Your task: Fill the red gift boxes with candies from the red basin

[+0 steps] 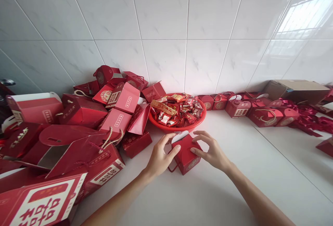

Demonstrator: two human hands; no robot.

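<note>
A small red cardboard gift box stands on the white counter just in front of a round red plastic basin heaped with red-wrapped sweets, and both hands are on it. The left hand clasps the box's left side, thumb laid across the upper edge near a white inner flap that stands up at the top; the right hand presses the right side, fingers spread over the top corner. Each grip is closed on the box, not clenched hard, more a steadying pinch from either side. Judging by the raised flap, the step in hand looks like the closing or shaping of the box top, though I cannot tell whether anything lies inside. The next move would call for folding that flap down squarely while the other hand holds the walls from bowing, since thin card creases easily. To the left lies a loose pile of larger red paper boxes with cord handles, some flat, some open and tipped over; a printed red box lid fills the near left corner. Along the tiled wall to the right sits a row of small closed red boxes, and beyond them a brown cardboard carton.
</note>
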